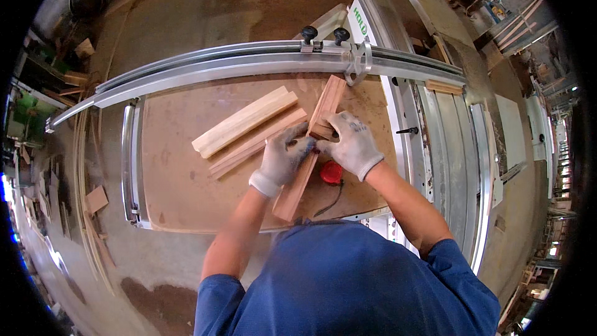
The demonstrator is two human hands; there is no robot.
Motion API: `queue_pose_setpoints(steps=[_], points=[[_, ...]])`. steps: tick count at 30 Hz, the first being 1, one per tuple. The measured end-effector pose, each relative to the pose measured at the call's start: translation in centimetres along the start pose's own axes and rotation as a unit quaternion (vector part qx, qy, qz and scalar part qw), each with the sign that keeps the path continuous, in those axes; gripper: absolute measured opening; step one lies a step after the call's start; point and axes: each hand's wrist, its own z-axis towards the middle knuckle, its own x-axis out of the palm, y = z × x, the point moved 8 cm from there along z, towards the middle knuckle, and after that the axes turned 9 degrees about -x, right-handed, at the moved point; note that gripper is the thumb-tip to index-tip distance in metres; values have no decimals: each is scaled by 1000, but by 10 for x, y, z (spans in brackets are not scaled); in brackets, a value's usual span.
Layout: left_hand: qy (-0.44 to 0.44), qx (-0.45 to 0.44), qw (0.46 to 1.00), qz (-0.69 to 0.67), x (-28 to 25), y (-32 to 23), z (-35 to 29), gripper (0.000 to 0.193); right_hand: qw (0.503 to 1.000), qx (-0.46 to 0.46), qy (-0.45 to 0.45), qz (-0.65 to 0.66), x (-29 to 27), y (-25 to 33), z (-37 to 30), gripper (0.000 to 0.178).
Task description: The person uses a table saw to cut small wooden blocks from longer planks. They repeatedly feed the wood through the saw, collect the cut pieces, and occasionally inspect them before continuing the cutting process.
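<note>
Reddish, straight-edged wood is seen in a long strip, laid just left of the red tape measure on the surface. Beyond the tape measure, a small block is pinched by the nearly closed right hand, while the left hand is curled at the strip, its grip unclear. Farther left, a pale strip and a ridged reddish strip are laid; the work is judged partway, though what is finished cannot be told.

Blue short-sleeved shirt, smudged off-white gloves with pale cuffs on left hand and right hand
</note>
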Motion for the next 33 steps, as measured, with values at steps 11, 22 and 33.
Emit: queue_pose_setpoints(steps=[11, 22, 33], points=[[61, -68, 965, 245, -5, -44, 50, 42, 840, 351, 4, 413, 40, -58, -37, 39], [96, -72, 941, 317, -1, -58, 62, 34, 828, 380, 12, 411, 42, -52, -28, 30], [92, -62, 926, 360, 4, -59, 65, 32, 830, 369, 5, 419, 45, -49, -27, 29]])
